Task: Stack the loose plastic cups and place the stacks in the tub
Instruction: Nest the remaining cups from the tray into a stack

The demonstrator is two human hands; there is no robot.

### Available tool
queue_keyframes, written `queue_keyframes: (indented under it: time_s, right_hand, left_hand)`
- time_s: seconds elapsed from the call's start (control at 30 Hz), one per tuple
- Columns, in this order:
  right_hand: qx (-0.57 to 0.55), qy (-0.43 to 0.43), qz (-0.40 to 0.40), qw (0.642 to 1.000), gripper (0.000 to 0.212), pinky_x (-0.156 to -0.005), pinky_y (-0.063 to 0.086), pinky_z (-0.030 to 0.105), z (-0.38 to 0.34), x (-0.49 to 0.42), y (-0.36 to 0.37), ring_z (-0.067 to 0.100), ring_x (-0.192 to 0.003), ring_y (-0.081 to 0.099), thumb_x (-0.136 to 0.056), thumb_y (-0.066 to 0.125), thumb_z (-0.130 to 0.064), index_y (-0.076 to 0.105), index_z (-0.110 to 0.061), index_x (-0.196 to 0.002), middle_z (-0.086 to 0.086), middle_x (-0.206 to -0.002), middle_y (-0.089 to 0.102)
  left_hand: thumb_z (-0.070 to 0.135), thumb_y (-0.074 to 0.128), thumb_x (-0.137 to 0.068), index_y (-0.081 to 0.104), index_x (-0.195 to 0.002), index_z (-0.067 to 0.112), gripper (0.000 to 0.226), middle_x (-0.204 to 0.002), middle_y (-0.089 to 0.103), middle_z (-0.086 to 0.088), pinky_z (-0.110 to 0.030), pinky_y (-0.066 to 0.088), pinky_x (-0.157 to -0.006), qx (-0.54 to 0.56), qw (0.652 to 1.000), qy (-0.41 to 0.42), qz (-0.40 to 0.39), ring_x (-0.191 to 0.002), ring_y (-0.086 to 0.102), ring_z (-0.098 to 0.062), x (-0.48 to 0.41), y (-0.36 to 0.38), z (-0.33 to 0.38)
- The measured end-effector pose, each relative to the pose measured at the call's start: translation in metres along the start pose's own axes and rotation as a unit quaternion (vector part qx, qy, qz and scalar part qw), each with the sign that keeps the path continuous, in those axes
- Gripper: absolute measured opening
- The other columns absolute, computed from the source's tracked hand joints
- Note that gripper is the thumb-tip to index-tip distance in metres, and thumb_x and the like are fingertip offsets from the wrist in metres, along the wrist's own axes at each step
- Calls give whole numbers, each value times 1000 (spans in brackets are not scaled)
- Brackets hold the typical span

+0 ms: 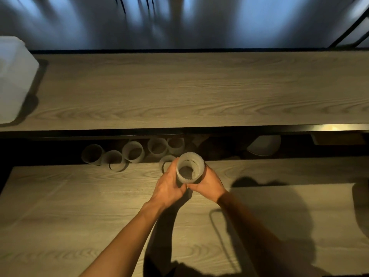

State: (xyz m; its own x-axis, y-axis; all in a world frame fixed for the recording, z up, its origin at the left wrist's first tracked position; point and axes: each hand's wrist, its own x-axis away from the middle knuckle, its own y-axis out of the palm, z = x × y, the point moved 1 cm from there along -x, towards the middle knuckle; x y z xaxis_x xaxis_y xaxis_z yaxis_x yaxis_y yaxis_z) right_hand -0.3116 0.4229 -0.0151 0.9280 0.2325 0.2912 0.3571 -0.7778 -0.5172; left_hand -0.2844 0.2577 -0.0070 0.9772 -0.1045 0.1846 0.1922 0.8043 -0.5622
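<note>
Both hands meet at the middle of the lower bench (60, 206), wrapped around one ribbed, frosted plastic cup (190, 166) whose open mouth faces up toward the camera. The left hand (169, 184) curls its grip around the cup's left side; the right hand (209, 181) closes its grip around the right side and base. The thumbs nearly touch below the cup. Whether a single cup or a nested stack is held cannot be told.

Just behind the left hand stands another loose cup (166, 161). Further cups (133, 151) line the bench's far edge in shadow, under the upper shelf (199, 86). The white tub (14, 76) sits at the shelf's left end, well apart from the hands.
</note>
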Motion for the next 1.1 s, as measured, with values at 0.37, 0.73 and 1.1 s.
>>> queue_keyframes:
  time_s: [0.37, 0.73, 1.1]
  right_hand:
    - [29, -22, -64, 997, 68, -101, 51, 34, -31, 29, 57, -1, -117, 57, -72, 85, -37, 43, -61, -121, -23, -123, 60]
    - [38, -41, -88, 995, 83, -101, 51, 34, -34, 44, 98, -4, -122, 53, -66, 84, -45, 42, -49, -137, -25, -133, 55]
    - [55, -28, -100, 993, 79, -104, 48, 30, -34, 41, 112, -3, -122, 51, -63, 83, -42, 46, -45, -133, -26, -131, 52]
  left_hand:
    - [57, 81, -72, 34, -137, 56, 80, -127, 54, 29, -24, 45, -98, 31, 997, -75, 13, -120, 52, 2, 64, -36, -32]
    - [52, 80, -75, 36, -140, 46, 80, -131, 52, 29, -22, 49, -98, 12, 996, -82, 10, -120, 52, 6, 100, -50, -69]
    - [48, 86, -69, 31, -137, 57, 88, -125, 55, 32, -26, 50, -98, 38, 994, -100, -25, -117, 55, 4, 100, -60, -85]
